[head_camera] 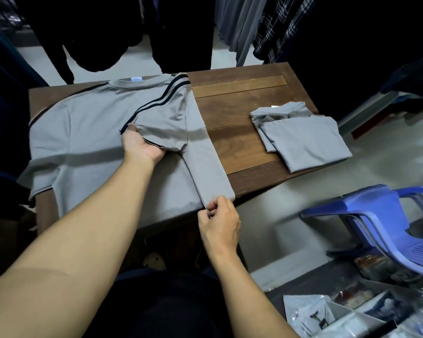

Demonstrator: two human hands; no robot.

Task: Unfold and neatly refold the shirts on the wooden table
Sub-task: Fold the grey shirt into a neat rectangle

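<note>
- Grips the folded-in sleeve (161, 125) with the left hand (142, 145), thumb on top and fingers curled beneath, likely to keep it flat against the body of the shirt.
- Pinches the bottom hem of the grey shirt (91, 132) with the right hand (219, 223) at the near edge, apparently to keep the long side fold straight.
- Spreads that shirt over the left half of the wooden surface (242, 98), with the far sleeve not yet folded.
- Keeps a second grey shirt (303, 140), already folded, well apart on the right half.
- Shows a small blue label (135, 78) at the collar, too small to read.
</note>
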